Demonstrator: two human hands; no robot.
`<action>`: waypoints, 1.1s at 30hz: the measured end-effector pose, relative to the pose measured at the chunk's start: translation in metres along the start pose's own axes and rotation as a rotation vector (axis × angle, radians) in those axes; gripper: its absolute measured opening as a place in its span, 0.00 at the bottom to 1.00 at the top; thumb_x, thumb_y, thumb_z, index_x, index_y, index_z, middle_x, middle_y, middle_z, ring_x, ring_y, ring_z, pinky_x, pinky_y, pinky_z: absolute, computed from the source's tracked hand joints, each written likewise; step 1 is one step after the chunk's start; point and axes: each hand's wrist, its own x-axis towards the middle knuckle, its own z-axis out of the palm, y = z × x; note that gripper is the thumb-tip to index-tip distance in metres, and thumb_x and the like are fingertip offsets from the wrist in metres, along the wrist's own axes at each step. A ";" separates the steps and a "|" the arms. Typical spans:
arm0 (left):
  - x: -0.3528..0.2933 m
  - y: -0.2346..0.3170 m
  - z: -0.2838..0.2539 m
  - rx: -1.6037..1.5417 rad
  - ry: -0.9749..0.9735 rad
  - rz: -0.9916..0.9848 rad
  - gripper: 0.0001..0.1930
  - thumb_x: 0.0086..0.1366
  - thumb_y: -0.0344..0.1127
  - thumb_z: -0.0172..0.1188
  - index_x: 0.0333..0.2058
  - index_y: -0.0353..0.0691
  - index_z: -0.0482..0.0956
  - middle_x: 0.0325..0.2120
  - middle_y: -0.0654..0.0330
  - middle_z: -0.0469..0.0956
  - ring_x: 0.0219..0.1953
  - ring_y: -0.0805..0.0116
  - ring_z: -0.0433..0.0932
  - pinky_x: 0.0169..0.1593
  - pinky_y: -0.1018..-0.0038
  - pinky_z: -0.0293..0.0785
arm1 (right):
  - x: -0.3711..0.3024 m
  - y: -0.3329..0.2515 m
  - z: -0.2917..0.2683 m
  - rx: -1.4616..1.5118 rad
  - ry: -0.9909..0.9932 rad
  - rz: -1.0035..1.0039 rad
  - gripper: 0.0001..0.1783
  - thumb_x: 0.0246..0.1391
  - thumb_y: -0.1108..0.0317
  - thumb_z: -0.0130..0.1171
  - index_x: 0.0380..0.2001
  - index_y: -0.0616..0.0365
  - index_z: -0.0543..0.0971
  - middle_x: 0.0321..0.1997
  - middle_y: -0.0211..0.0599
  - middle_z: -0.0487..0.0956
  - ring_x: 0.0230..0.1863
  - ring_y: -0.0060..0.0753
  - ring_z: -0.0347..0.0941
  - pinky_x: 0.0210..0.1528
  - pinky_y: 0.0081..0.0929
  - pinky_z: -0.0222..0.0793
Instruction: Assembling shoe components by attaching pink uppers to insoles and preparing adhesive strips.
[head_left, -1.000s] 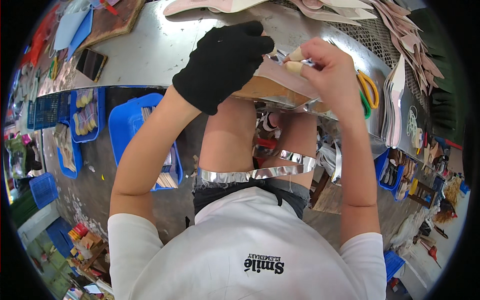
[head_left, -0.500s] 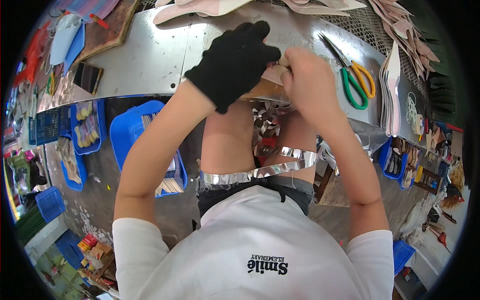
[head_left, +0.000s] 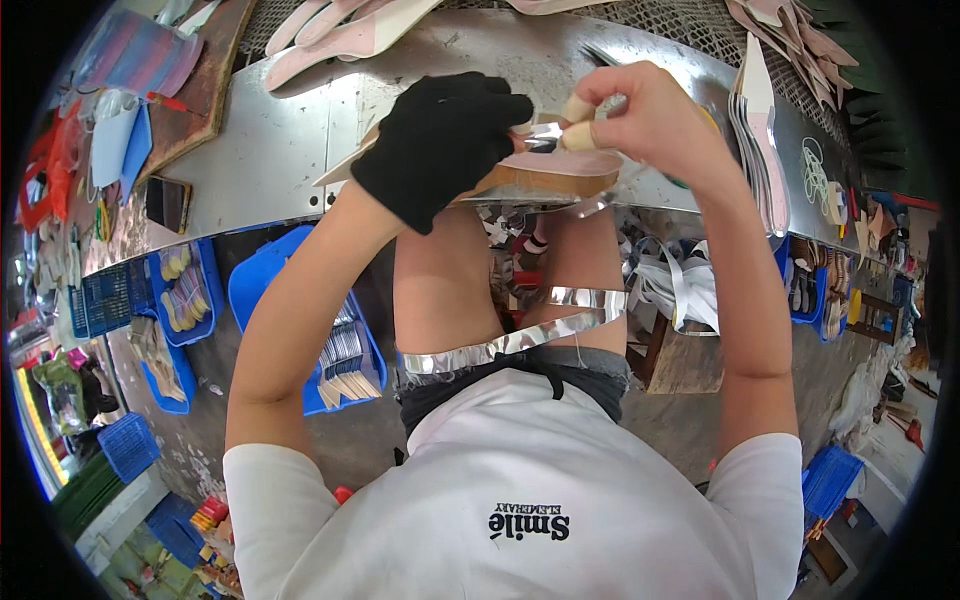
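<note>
My left hand [head_left: 440, 145], in a black glove, is wrapped around a pink-topped shoe insole [head_left: 572, 170] with a brown edge, held at the bench's near edge. One end of the insole sticks out left of the glove, and its middle is hidden under it. Between both hands runs a short shiny silver strip [head_left: 545, 132]. My right hand [head_left: 665, 125], bare with pale finger covers on thumb and forefinger, pinches that strip at its right end. Behind the right hand lie scissors [head_left: 598, 54], mostly covered. A longer silver strip [head_left: 450, 362] crosses my lap.
The metal bench [head_left: 270, 140] carries pink insoles [head_left: 355, 38] at the back and a stack of insoles [head_left: 762, 140] at right. A phone [head_left: 167, 204] lies at its left edge. Blue bins [head_left: 262, 262] stand below left, and white strips [head_left: 680, 285] hang below right.
My right hand has moved right and up, away from the left, and the silver strip now shows between them. More of the insole is visible. The scissors are now largely covered.
</note>
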 end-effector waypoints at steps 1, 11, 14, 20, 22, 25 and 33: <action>-0.001 0.003 0.000 -0.013 -0.055 -0.092 0.13 0.46 0.33 0.67 0.33 0.39 0.80 0.33 0.56 0.78 0.35 0.56 0.77 0.37 0.66 0.74 | -0.010 0.005 0.004 -0.123 0.096 -0.147 0.09 0.36 0.71 0.63 0.25 0.61 0.77 0.21 0.36 0.72 0.22 0.28 0.69 0.26 0.24 0.65; 0.000 0.036 0.008 0.290 0.017 0.010 0.09 0.47 0.38 0.63 0.29 0.49 0.76 0.26 0.67 0.71 0.30 0.69 0.72 0.31 0.71 0.70 | -0.026 0.041 0.020 -0.279 0.265 -0.481 0.08 0.40 0.72 0.64 0.24 0.62 0.76 0.26 0.32 0.71 0.23 0.29 0.67 0.25 0.24 0.62; 0.004 0.037 0.002 0.291 0.068 0.103 0.09 0.47 0.40 0.64 0.28 0.48 0.77 0.31 0.65 0.73 0.36 0.68 0.74 0.34 0.68 0.71 | -0.032 0.030 0.024 -0.416 0.277 -0.503 0.07 0.39 0.70 0.62 0.23 0.60 0.75 0.25 0.35 0.71 0.25 0.38 0.71 0.25 0.29 0.65; 0.004 0.050 -0.033 -0.111 -0.447 -0.041 0.12 0.52 0.44 0.62 0.29 0.42 0.79 0.27 0.56 0.79 0.34 0.62 0.79 0.37 0.66 0.73 | -0.063 -0.043 0.048 -0.568 0.319 -0.641 0.07 0.41 0.67 0.61 0.22 0.57 0.75 0.24 0.35 0.72 0.24 0.38 0.72 0.25 0.33 0.66; -0.002 0.062 -0.050 -0.225 -0.815 -0.300 0.17 0.54 0.49 0.59 0.32 0.40 0.80 0.20 0.53 0.78 0.25 0.60 0.79 0.33 0.65 0.73 | -0.065 -0.053 0.043 -0.584 0.294 -0.678 0.08 0.43 0.65 0.61 0.21 0.57 0.75 0.23 0.34 0.73 0.22 0.37 0.71 0.23 0.31 0.65; -0.036 0.063 -0.051 -0.297 -0.738 -0.211 0.19 0.54 0.49 0.59 0.36 0.39 0.79 0.19 0.53 0.78 0.25 0.59 0.79 0.34 0.65 0.73 | -0.066 -0.049 0.019 -0.030 -0.285 -0.036 0.16 0.52 0.57 0.59 0.22 0.60 0.76 0.15 0.28 0.72 0.14 0.20 0.63 0.18 0.17 0.58; -0.051 0.049 -0.149 -0.797 -0.476 -0.288 0.11 0.61 0.37 0.54 0.37 0.38 0.80 0.19 0.63 0.76 0.24 0.77 0.75 0.32 0.81 0.72 | -0.058 -0.004 0.038 0.453 -0.503 -0.180 0.20 0.38 0.68 0.69 0.36 0.63 0.77 0.35 0.33 0.78 0.36 0.23 0.72 0.44 0.23 0.67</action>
